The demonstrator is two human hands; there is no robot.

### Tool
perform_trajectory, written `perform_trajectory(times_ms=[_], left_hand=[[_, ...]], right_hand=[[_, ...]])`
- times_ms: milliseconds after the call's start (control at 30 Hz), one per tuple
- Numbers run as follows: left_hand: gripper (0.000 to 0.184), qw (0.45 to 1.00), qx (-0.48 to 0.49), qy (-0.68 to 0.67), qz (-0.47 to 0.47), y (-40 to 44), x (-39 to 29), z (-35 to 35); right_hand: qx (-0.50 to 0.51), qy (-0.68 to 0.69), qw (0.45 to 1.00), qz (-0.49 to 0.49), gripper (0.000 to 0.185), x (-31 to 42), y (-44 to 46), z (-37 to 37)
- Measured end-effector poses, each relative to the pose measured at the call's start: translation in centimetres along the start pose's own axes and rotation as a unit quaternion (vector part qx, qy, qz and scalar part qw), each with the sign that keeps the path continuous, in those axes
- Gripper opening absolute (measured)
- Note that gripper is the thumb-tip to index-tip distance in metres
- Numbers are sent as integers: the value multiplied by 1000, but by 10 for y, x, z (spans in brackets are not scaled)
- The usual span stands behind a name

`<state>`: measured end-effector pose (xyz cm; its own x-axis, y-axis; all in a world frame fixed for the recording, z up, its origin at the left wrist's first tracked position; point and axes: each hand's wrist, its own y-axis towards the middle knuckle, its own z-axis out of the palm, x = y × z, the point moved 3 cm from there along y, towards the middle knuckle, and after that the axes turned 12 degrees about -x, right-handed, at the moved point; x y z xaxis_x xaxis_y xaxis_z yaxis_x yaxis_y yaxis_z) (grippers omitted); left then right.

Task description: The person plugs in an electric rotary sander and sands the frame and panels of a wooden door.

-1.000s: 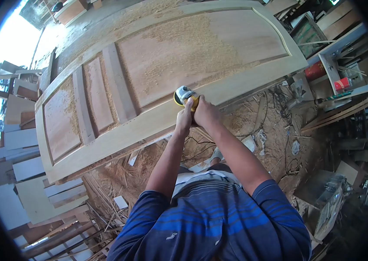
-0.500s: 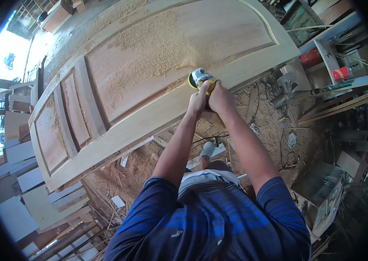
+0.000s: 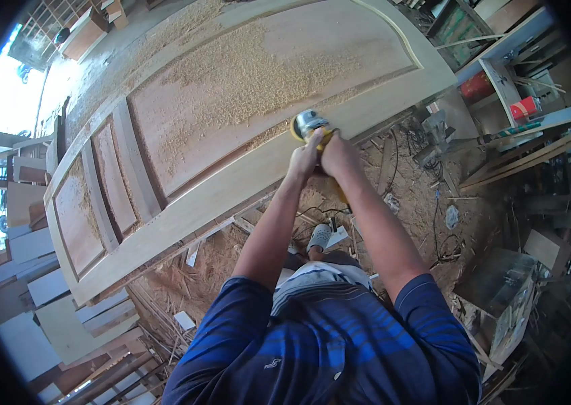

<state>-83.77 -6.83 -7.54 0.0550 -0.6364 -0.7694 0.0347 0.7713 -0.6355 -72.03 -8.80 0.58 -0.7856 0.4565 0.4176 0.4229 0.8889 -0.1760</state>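
Both my hands are closed around a yellow and silver angle grinder (image 3: 310, 123), held out in front of me. My left hand (image 3: 304, 160) grips it on the left, and my right hand (image 3: 340, 156) wraps its body on the right, hiding much of it. The grinder's round head is over the near edge of a large wooden door (image 3: 231, 181) with recessed panels; whether its disc touches the wood I cannot tell. Pale sawdust (image 3: 245, 77) lies thick over the door's big panel. A yellow part of the tool or its cord (image 3: 341, 194) hangs below my right hand.
Wood scraps and shavings cover the floor (image 3: 218, 270) around my shoe (image 3: 320, 235). Dark cables (image 3: 438, 233) run over the floor at right. Stacked boards (image 3: 32, 344) stand at left. A red container (image 3: 525, 108) sits among timber at right, near a dark box (image 3: 498, 283).
Sawdust now spreads further right across the big panel, and the dust puff beside the grinder has gone. The grinder stays at the near edge in both hands; the view has shifted slightly.
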Motion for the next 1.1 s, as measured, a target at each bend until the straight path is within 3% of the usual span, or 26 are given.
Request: perform_trajectory(times_ms=[133,200,367,433,533,667,1100], left_hand=[[90,995,-54,-76,25,-53,8,-82],[87,997,-70,-39,12,-57,31,-140],[77,967,-88,-232,53,-109,57,-241],[78,953,-102,-274,82,-117,67,-267],[74,944,-132,-299,52,-134,71,-278],[80,957,-102,-264,57,-109,86,-259],[81,992,5,-127,5,-47,13,-35]], right_hand=[[45,42,995,-76,41,57,-56,30],[81,39,990,-106,44,92,-87,49],[116,52,968,-218,39,169,-158,107],[121,62,960,-243,39,188,-179,120],[134,78,956,-250,39,194,-193,123],[123,53,964,-231,39,175,-180,105],[16,11,996,-87,37,23,-32,15]])
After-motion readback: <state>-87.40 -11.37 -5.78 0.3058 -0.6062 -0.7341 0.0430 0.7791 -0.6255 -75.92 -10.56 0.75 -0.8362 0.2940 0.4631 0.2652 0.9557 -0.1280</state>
